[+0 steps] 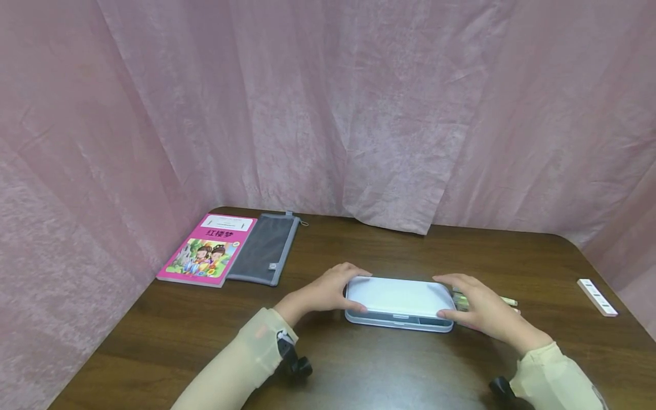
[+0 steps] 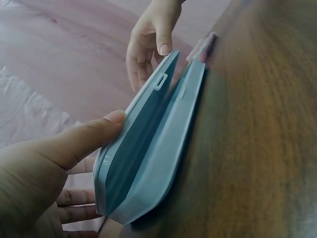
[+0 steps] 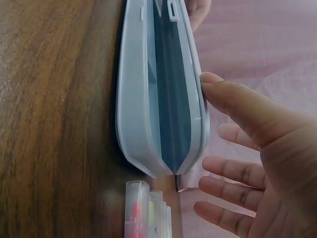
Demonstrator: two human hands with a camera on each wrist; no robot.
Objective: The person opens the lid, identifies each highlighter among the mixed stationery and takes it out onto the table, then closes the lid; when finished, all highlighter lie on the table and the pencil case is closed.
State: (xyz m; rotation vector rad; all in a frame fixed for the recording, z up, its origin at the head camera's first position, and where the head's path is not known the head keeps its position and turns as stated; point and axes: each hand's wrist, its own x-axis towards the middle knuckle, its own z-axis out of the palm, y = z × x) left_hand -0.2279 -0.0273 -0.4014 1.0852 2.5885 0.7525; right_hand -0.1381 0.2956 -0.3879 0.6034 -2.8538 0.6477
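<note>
A pale blue-white pencil case (image 1: 401, 296) lies on the table with its lid (image 1: 400, 293) partly raised and a gap along the front. At its left end is my left hand (image 1: 330, 290); the thumb touches the lid's edge, and the fingers reach behind the case's end (image 2: 143, 198). My right hand (image 1: 479, 307) is at the other end, its thumb on the lid and its other fingers loosely extended beside the case (image 3: 136, 99). Several clear-capped markers (image 3: 136, 210) lie by the right end, partly hidden by the right hand in the head view.
To the left, a pink picture-covered book (image 1: 210, 250) lies partly over a grey mesh zip pouch (image 1: 263, 250). A white strip with dark marks (image 1: 597, 298) rests near the right edge of the wooden table (image 1: 359, 370). Pink curtains (image 1: 328, 114) hang behind and at the sides.
</note>
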